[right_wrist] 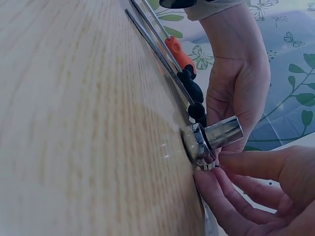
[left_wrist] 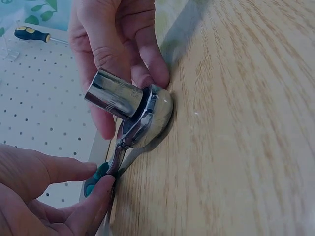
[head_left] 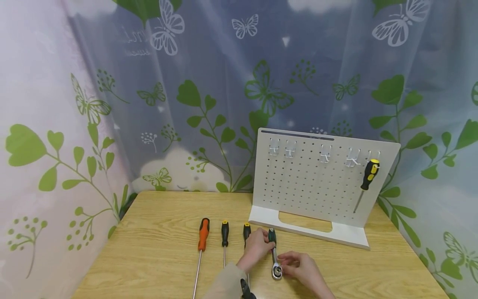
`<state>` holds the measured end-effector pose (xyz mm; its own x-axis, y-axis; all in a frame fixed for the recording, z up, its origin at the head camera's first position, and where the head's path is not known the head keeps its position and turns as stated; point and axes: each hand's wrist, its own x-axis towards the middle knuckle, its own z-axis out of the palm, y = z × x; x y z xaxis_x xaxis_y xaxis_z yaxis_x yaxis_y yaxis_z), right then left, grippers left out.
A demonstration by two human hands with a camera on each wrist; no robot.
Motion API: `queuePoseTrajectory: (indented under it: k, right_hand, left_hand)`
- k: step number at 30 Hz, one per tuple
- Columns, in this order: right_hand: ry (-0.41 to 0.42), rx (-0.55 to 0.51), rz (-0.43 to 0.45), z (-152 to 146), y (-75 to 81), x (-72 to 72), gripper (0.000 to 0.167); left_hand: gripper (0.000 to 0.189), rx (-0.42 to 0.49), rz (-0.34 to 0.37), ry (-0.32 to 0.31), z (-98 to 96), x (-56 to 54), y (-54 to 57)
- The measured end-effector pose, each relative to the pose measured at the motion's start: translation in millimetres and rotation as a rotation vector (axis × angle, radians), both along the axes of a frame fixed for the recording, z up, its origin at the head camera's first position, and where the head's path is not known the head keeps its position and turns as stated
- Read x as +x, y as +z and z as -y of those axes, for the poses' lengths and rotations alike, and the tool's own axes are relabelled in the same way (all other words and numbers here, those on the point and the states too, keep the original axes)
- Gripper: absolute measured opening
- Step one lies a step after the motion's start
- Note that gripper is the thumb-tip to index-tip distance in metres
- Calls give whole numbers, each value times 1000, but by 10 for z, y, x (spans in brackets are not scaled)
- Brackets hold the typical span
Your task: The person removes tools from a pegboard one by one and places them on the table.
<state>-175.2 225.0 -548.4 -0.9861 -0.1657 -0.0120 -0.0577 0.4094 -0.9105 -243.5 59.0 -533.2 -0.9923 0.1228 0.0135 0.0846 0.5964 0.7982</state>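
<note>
A ratchet wrench point(head_left: 276, 272) with a dark green handle and a chrome socket lies on the table, socket facing up. My left hand point(head_left: 257, 246) pinches its handle between thumb and fingertips; the left wrist view shows the green part of the handle point(left_wrist: 101, 177) there. At the wrench's head, my right hand point(head_left: 303, 269) has thumb and fingertips close against the metal, seemingly pinching its edge in the right wrist view. The socket point(right_wrist: 224, 132) stands out from the head. Beside my left hand is a black screwdriver point(head_left: 247, 231), partly hidden by the hand and sleeve.
To the left lie an orange screwdriver point(head_left: 203, 234) and another black screwdriver point(head_left: 225, 234). A white pegboard point(head_left: 306, 182) on a base stands behind, with clear hooks point(head_left: 290, 150) along its top. A yellow-black screwdriver point(head_left: 369, 176) hangs at its right. Patterned curtains point(head_left: 209, 62) surround the table.
</note>
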Motion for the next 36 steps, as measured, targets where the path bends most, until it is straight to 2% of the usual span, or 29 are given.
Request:
queuePoseTrajectory:
  k: [7,14,18,23,26,30,36]
  right_hand:
    - [-17,-119,27,-30,5,8,29]
    - [-56,-118,26,-130,72,-8,32]
    - [-120,-122,15,-211,139,-35,32]
    - [-222,-136,4,-347,225,-76,32]
    - [-226,-133,-36,-475,276,-107,34]
    - [-221,-134,-148,-657,336,-139,34]
    - [-299,-97,-300,-936,451,-185,34]
  left_hand:
    - [27,-20,-65,0,27,-19,31]
    - [26,38,-114,-39,105,-115,131]
    - [25,69,-167,-59,152,-224,169]
    - [20,113,-223,-65,204,-330,269]
    - [19,115,-260,-83,215,-377,353]
    - [21,98,-299,-123,216,-440,481]
    - [27,104,-295,-185,194,-552,666]
